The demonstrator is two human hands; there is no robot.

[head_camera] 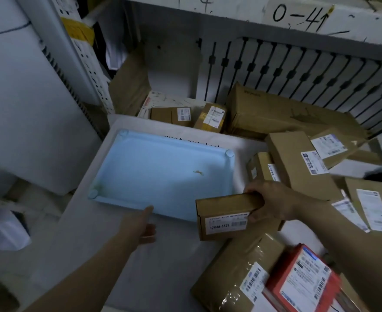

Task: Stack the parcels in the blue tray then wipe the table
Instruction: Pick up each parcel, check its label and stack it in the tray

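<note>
Landmark = blue tray [163, 172], lying on white table [109, 255].

Nearest cam, right of tray's near edge: taped brown parcel [237, 273] w/ a red parcel [302, 282] partly on top.

Left hand [140, 224] just at tray's near edge, fingers loosely spread, holding nothing; contact w/ rim can't tell.

Right hand [273, 201] clamped over far end of small carton [226, 215], thumb under, fingers on top. Carton sat at tray's near-right corner, overlapping the rim, not yet laid in.

Tray interior bare except a small brown fleck [198, 172].

Right of tray: loose pile of labelled brown parcels [298, 163]. Beyond tray's far edge: two small cartons [170, 115] in an open box.

Judgement: carton looked stiff, light enough for one hand, card not slippery. Best grip across short end, as held. Taped parcel prob. slicker, two hands.
</note>
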